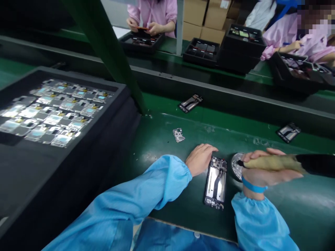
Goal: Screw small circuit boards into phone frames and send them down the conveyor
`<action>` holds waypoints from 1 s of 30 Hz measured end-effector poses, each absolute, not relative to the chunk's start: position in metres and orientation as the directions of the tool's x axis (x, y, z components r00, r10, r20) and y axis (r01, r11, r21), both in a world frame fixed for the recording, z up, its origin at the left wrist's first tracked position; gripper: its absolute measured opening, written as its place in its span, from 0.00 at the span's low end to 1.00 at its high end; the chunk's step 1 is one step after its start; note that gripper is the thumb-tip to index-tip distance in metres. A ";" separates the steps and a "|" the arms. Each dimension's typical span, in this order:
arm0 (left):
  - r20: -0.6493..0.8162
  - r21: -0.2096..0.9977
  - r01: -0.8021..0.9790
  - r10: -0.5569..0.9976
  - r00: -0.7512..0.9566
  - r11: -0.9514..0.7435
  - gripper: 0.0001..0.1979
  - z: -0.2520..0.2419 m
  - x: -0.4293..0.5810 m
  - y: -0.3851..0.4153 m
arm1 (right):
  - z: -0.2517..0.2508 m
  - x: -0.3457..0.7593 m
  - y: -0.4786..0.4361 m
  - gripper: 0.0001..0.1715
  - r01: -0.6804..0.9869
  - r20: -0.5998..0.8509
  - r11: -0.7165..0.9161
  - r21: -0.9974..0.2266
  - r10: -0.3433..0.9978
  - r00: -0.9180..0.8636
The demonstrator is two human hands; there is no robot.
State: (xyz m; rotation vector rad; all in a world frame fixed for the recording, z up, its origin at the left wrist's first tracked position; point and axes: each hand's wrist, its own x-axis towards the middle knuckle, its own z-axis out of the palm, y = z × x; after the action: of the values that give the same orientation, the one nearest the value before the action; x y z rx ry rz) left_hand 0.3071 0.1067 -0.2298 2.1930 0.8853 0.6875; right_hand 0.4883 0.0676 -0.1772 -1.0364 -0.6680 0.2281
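An opened smartphone [216,183] lies on the green bench, its silver inside and dark ribbon cable facing up. My left hand [200,158] is at its upper left corner, fingers bent against the edge, with the undersides hidden. In my right hand [264,174] is an electric screwdriver [277,163] with a yellowish wrapped body and a dark tip pointing left. That tip is above a round, dimpled metal screw dish [236,167], right of the phone. A loose circuit board [178,135] lies beyond my left forearm.
Two more opened phones, one farther back [191,103] and one at right [288,132], lie on the bench. At left stands a black tray [102,120] bearing rows of phone parts. A green post [112,59] rises beside it. Co-workers in pink [157,15] sit across with black trays.
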 end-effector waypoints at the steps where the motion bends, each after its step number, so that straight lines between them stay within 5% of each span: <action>1: 0.207 0.738 0.397 0.743 0.636 -0.545 0.20 -0.229 0.308 0.107 | -0.178 0.482 0.067 0.48 0.111 0.402 0.501 -0.858 0.523 0.751; 6: 0.152 0.732 0.422 0.732 0.665 -0.535 0.20 -0.225 0.308 0.108 | -0.196 0.454 0.072 0.47 0.071 0.429 0.484 -0.872 0.688 0.586; 24: 0.134 0.725 0.431 0.723 0.677 -0.538 0.20 -0.225 0.308 0.108 | -0.211 0.447 0.075 0.44 0.049 0.429 0.481 -0.875 0.726 0.537; 30: 0.195 0.716 0.419 0.736 0.649 -0.559 0.23 -0.231 0.308 0.108 | -0.184 0.479 0.082 0.49 0.108 0.427 0.524 -0.845 0.540 0.726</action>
State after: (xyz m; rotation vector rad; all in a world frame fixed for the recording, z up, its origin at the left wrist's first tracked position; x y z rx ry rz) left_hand 0.3082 0.1083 -0.2309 2.2258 0.8925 0.6421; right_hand 0.4792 0.0818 -0.1840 -1.0052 -0.7396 0.2886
